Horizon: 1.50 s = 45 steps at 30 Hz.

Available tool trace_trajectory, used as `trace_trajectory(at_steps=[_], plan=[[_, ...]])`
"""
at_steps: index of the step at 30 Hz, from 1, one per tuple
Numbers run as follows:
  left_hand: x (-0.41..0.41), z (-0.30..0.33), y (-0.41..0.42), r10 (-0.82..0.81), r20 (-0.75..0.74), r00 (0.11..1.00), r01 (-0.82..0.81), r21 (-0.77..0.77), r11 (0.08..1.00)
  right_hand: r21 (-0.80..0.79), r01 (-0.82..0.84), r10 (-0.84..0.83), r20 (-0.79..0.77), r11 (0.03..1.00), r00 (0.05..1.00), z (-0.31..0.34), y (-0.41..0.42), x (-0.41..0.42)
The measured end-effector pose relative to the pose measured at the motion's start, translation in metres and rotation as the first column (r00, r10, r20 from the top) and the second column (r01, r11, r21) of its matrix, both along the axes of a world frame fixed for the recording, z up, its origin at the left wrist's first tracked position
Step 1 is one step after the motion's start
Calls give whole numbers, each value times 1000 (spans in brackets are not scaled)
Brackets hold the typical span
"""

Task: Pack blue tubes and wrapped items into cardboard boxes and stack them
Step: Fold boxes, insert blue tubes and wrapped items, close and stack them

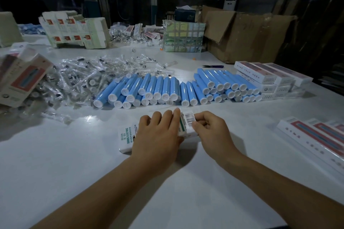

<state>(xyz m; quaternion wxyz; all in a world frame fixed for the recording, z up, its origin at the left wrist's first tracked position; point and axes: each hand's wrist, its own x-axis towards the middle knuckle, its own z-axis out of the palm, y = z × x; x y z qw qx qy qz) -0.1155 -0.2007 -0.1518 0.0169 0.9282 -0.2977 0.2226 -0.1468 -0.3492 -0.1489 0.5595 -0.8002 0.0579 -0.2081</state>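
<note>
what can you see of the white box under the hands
The white box is a long, narrow cardboard carton lying flat on the white table, near the front edge of the blue tubes. Its left end shows teal print reading "SONIC ELECTRIC"; a barcode label sits at its right end. The left hand lies over its middle, fingers spread on top, hiding much of it. The right hand pinches the barcode end with curled fingers. Whether that end flap is closed cannot be told.

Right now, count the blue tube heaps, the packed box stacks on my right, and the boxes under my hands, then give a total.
Blue tube heaps: 2
Packed box stacks: 2
White box under the left hand, pinched by the right hand: 1
Total: 5
</note>
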Motion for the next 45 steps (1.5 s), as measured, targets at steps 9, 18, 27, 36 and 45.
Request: trace_trajectory(at_steps=[9,18,27,36,45], plan=[[3,1,1,-4,-13,1000,3,-69,998,-124,-9,16,61,992,998,4,-2,-4],[2,8,2,18,-40,999,-26,-205,978,801,80,39,-128,594,991,17,-18,10],[-4,5,-7,1,20,1000,1,-83,997,810,-203,272,56,550,961,7,-7,8],[-12,3,-11,14,30,999,-16,56,998,-86,-6,6,-8,996,1000,-1,13,-5],[-11,-1,-9,-14,149,989,11,21,1000,161,-113,125,-63,980,990,7,11,-11]])
